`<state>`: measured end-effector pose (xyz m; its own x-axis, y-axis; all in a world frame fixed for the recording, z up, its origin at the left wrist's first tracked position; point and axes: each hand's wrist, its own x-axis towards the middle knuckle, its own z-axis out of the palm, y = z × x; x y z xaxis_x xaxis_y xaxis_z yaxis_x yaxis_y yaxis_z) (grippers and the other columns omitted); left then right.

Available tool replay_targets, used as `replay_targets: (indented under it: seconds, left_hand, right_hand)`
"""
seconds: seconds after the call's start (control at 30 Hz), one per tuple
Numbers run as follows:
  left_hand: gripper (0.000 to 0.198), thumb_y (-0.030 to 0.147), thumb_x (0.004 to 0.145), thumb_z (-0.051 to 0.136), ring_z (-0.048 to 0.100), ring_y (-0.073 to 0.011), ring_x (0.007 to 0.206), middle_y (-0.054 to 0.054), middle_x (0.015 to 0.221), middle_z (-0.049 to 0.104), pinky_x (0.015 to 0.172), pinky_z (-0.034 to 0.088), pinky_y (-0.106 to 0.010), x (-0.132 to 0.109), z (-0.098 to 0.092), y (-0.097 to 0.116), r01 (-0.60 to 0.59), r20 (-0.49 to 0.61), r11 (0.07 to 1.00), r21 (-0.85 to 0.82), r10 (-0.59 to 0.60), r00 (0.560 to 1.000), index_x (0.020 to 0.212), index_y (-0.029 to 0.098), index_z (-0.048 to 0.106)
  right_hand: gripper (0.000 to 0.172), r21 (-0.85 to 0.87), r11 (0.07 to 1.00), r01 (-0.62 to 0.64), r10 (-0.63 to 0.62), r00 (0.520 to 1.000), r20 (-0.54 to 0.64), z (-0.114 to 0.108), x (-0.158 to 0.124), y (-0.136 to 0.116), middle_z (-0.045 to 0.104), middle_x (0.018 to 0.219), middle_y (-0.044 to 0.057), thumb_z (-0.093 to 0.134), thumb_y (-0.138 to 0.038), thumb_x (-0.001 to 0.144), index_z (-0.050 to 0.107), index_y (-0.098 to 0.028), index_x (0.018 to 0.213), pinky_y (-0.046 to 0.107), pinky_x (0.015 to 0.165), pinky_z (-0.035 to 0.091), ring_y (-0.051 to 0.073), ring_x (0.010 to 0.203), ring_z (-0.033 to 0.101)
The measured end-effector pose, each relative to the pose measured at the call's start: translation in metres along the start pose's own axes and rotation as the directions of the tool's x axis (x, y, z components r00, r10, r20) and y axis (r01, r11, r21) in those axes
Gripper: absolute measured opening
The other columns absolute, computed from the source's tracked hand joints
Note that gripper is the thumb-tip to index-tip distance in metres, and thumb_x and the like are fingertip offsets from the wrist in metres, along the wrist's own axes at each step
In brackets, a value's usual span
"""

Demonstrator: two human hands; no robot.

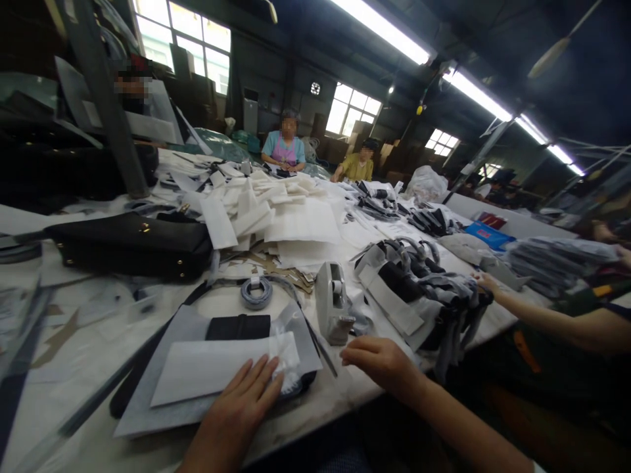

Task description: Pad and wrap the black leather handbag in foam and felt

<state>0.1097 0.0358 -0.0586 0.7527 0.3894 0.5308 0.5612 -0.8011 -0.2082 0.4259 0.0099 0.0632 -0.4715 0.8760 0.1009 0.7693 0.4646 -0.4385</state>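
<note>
My left hand lies flat, fingers stretched out, on a white foam sheet. Under that sheet are grey wrapping paper and a black bag, whose flap and strap show above the foam. A crumpled clear plastic piece is beside my fingertips. Just in front of the tape dispenser, my right hand has its thumb and fingers pinched together; whatever may be between them is too small to make out. A wrapped coiled strap rests above the bag.
A black handbag lies at the left by a metal post. White foam sheets are heaped beyond. On the right stand wrapped bags, with a co-worker's arm reaching in. Two people sit across the table.
</note>
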Motion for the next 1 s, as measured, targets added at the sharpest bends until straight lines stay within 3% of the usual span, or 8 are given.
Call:
replay_targets:
  seconds: [0.13, 0.33, 0.43, 0.57, 0.7, 0.83, 1.0]
  left_hand:
    - [0.035, 0.017, 0.098, 0.037, 0.058, -0.0223, 0.124, -0.007, 0.136, 0.061, 0.100, 0.050, -0.037, 0.003, -0.006, 0.002, 0.027, 0.018, 0.999, -0.025, -0.026, 0.999, 0.127, 0.022, 0.058]
    - [0.036, 0.021, 0.102, 0.031, 0.062, -0.0195, 0.119, -0.005, 0.128, 0.067, 0.099, 0.050, -0.035, 0.013, -0.018, 0.007, 0.118, -0.039, 0.991, -0.063, -0.121, 0.992, 0.119, 0.022, 0.062]
    - [0.032, 0.023, 0.101, 0.035, 0.062, -0.0193, 0.119, -0.005, 0.126, 0.068, 0.101, 0.049, -0.035, 0.015, -0.018, 0.009, 0.154, -0.064, 0.985, -0.082, -0.159, 0.985, 0.117, 0.022, 0.063]
    - [0.027, 0.022, 0.100, 0.039, 0.061, -0.0217, 0.119, -0.007, 0.126, 0.067, 0.101, 0.049, -0.037, 0.015, -0.014, 0.014, 0.206, -0.080, 0.971, -0.119, -0.217, 0.973, 0.108, 0.021, 0.064]
    - [0.027, 0.021, 0.100, 0.038, 0.063, -0.0227, 0.117, -0.007, 0.126, 0.068, 0.099, 0.052, -0.037, 0.014, -0.014, 0.015, 0.223, -0.056, 0.967, -0.126, -0.231, 0.971, 0.108, 0.021, 0.064]
    - [0.026, 0.021, 0.099, 0.041, 0.061, -0.0213, 0.120, -0.008, 0.127, 0.067, 0.103, 0.049, -0.035, 0.014, -0.017, 0.011, 0.203, -0.013, 0.970, -0.134, -0.206, 0.978, 0.112, 0.021, 0.063]
    - [0.031, 0.016, 0.098, 0.038, 0.061, -0.0205, 0.119, -0.006, 0.125, 0.068, 0.104, 0.048, -0.034, 0.014, -0.016, 0.008, 0.185, -0.028, 0.978, -0.100, -0.189, 0.982, 0.113, 0.023, 0.064]
  right_hand:
    - [0.033, -0.134, 0.948, 0.289, -0.242, 0.926, 0.291, -0.018, 0.041, -0.025, 0.072, 0.090, 0.008, 0.040, -0.027, 0.100, 0.072, -0.024, 0.105, 0.029, 0.073, 0.045, 0.019, 0.082, 0.065]
    - [0.019, 0.126, 0.923, 0.362, -0.378, 0.806, 0.455, -0.011, 0.110, -0.042, 0.068, 0.078, 0.002, 0.058, -0.034, 0.091, 0.072, -0.021, 0.091, 0.022, 0.063, 0.042, 0.013, 0.069, 0.063]
    - [0.017, 0.134, 0.891, 0.433, -0.431, 0.719, 0.545, 0.006, 0.145, -0.037, 0.069, 0.075, 0.001, 0.061, -0.033, 0.087, 0.073, -0.021, 0.085, 0.022, 0.060, 0.039, 0.013, 0.067, 0.061]
    - [0.010, -0.005, 0.857, 0.515, -0.358, 0.604, 0.712, 0.029, 0.184, -0.032, 0.073, 0.076, 0.001, 0.068, -0.028, 0.080, 0.075, -0.022, 0.082, 0.024, 0.055, 0.033, 0.014, 0.063, 0.059]
    - [0.013, -0.053, 0.814, 0.578, -0.284, 0.477, 0.832, 0.040, 0.207, -0.039, 0.074, 0.070, 0.002, 0.072, -0.032, 0.079, 0.077, -0.021, 0.083, 0.025, 0.050, 0.028, 0.014, 0.057, 0.056]
    - [0.013, -0.134, 0.759, 0.637, -0.199, 0.423, 0.884, 0.046, 0.221, -0.054, 0.073, 0.065, 0.003, 0.075, -0.033, 0.077, 0.078, -0.020, 0.078, 0.026, 0.048, 0.027, 0.014, 0.054, 0.055]
    - [0.015, -0.215, 0.754, 0.620, -0.049, 0.380, 0.924, 0.053, 0.232, -0.070, 0.073, 0.067, 0.005, 0.081, -0.031, 0.069, 0.079, -0.020, 0.079, 0.027, 0.050, 0.035, 0.017, 0.056, 0.061]
